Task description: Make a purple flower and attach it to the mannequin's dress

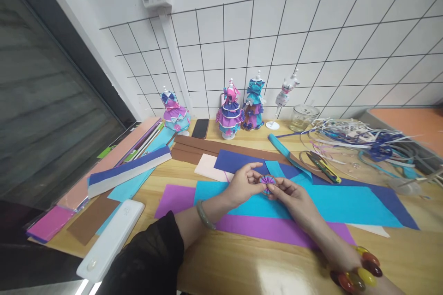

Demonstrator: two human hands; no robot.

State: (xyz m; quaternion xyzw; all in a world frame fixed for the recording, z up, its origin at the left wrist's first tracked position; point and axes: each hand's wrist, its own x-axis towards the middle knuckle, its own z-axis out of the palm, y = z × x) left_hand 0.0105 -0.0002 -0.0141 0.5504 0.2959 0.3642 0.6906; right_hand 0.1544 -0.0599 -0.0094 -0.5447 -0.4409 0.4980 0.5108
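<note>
Between both hands is a small round pleated paper rosette point(267, 184), purple with a brown edge. My left hand point(246, 181) pinches its left side with thumb and fingers. On the right side, my right hand point(288, 194) grips it, the thumb near its centre. The rosette is held above a turquoise paper strip point(353, 200). Under that strip lies a purple paper strip point(249, 230), and a dark blue paper sheet point(238, 161) is behind. Fingertips behind the rosette are partly hidden.
Mini dress forms in paper dresses point(230, 113) and a bare white one point(284, 94) stand along the wall. A phone point(200, 128), glass jar point(303, 117), yellow-black utility knife point(325, 168) and tangled paper scraps point(367, 140) lie about. A white lamp-like bar point(112, 239) is at left.
</note>
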